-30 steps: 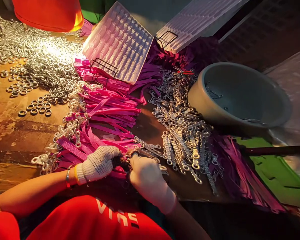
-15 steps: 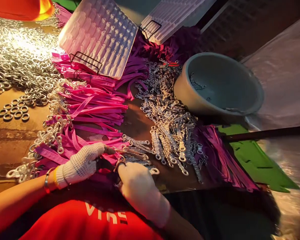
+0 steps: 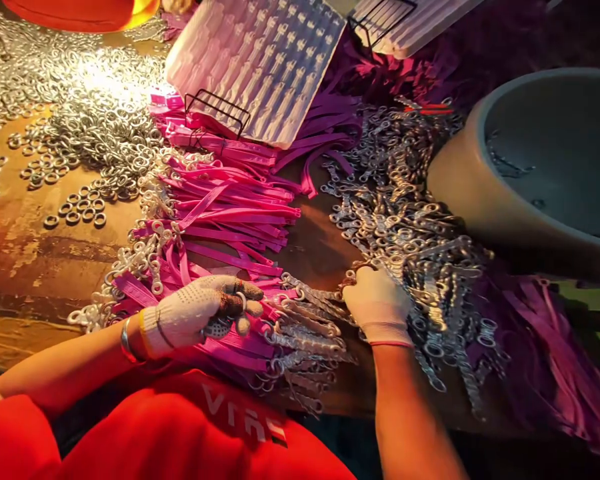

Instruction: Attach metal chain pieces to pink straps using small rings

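My left hand (image 3: 205, 310), in a white dotted glove with dark fingertips, pinches a small metal ring (image 3: 243, 303) over the pink straps. Pink straps (image 3: 220, 217) lie in a row, with pale ringed metal ends along their left side. Below and right of that hand, braided metal pieces (image 3: 307, 333) with eyelets lie at the straps' right ends. My right hand (image 3: 377, 303), also gloved, is at the left edge of a pile of similar metal pieces (image 3: 405, 220). Its fingers are curled; what they hold is hidden.
Loose metal rings (image 3: 100, 133) cover the left of the worn table (image 3: 40, 260) under an orange lamp (image 3: 85, 13). A clear moulded tray (image 3: 255, 67) leans on a black wire stand (image 3: 217, 110). A grey tub (image 3: 460, 167) stands right; purple straps (image 3: 560, 360) lie below it.
My hands were close together near my body. My right hand has moved right to the metal pile, while my left stays over the straps with a ring now showing. The view has shifted.
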A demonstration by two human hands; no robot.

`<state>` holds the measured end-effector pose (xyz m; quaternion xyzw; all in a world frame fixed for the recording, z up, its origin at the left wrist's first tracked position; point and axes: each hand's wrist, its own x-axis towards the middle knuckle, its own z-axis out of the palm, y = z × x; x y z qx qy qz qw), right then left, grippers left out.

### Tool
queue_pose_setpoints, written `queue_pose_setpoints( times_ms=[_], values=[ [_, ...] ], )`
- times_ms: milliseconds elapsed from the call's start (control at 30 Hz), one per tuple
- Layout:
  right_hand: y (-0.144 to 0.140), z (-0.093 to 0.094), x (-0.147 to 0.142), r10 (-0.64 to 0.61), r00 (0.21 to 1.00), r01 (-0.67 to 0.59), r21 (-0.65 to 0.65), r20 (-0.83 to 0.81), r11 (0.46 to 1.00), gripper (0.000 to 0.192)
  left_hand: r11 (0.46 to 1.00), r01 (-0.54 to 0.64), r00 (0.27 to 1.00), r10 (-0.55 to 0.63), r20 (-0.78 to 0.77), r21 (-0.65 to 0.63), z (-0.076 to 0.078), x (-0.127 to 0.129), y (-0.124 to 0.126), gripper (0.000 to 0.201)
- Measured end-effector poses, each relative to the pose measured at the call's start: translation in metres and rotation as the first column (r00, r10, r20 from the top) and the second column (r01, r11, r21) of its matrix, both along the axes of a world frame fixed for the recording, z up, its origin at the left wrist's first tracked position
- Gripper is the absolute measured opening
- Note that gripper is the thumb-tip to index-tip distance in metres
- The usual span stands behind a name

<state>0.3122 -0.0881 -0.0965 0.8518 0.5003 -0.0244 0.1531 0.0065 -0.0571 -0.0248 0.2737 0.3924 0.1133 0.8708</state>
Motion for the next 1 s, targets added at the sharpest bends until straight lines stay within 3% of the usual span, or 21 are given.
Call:
queue_pose_setpoints(
  times_ms=[133,200,300,333,400,500,533,600,700,800,867,933,1000],
  values=[
    [-0.016,-0.005,0.006,0.072,0.992,-0.045,0.239,-0.103,0.97,0.029,0.986,0.007,1.0,-0.004,-0.015,0.169,-0.005,-0.003,-0.009,0.013],
    [-0.027,0.0,-0.004,0.153,0.958,-0.038,0.426,-0.24,0.904,0.032,0.951,0.061,0.996,-0.04,-0.074,0.302,-0.006,-0.005,-0.012,0.02],
    [-0.045,0.024,-0.041,0.392,0.819,-0.066,0.611,-0.419,0.789,0.033,0.868,0.121,0.986,-0.048,-0.16,0.482,-0.007,-0.006,-0.015,0.025],
    [-0.05,0.036,-0.057,0.439,0.764,-0.078,0.608,-0.472,0.79,0.031,0.837,0.12,0.985,-0.034,-0.169,0.534,-0.008,-0.006,-0.016,0.024],
    [-0.058,0.059,-0.088,0.449,0.627,-0.099,0.507,-0.636,0.856,0.031,0.76,0.117,0.983,0.002,-0.183,0.64,-0.009,-0.005,-0.019,0.023],
    [-0.062,0.083,-0.122,0.492,0.407,-0.13,0.484,-0.77,0.865,0.033,0.643,0.127,0.98,0.036,-0.196,0.755,-0.009,-0.005,-0.025,0.021],
    [-0.062,0.087,-0.128,0.495,0.349,-0.115,0.488,-0.795,0.865,0.032,0.632,0.109,0.983,0.045,-0.176,0.767,-0.009,-0.005,-0.027,0.019],
    [-0.064,0.089,-0.135,0.481,0.297,-0.038,0.493,-0.825,0.869,0.029,0.681,0.037,0.994,0.052,-0.099,0.731,-0.008,-0.006,-0.031,0.021],
    [-0.071,0.085,-0.139,0.461,0.364,0.102,0.526,-0.809,0.844,0.027,0.788,-0.032,0.999,0.047,-0.009,0.615,-0.004,-0.008,-0.037,0.03],
    [-0.08,0.079,-0.144,0.465,0.475,0.117,0.577,-0.747,0.808,0.026,0.801,0.032,0.999,-0.01,-0.04,0.598,-0.002,-0.01,-0.042,0.033],
    [-0.084,0.076,-0.147,0.508,0.555,0.013,0.617,-0.658,0.787,0.031,0.754,0.104,0.993,-0.049,-0.103,0.648,-0.003,-0.011,-0.044,0.031],
    [-0.085,0.075,-0.148,0.579,0.614,-0.185,0.616,-0.537,0.766,0.045,0.651,0.157,0.986,-0.057,-0.158,0.743,-0.006,-0.011,-0.045,0.023],
    [-0.084,0.076,-0.148,0.651,0.643,-0.403,0.545,-0.403,0.735,0.045,0.554,0.192,0.979,-0.046,-0.201,0.81,-0.009,-0.011,-0.046,0.016]
  ],
)
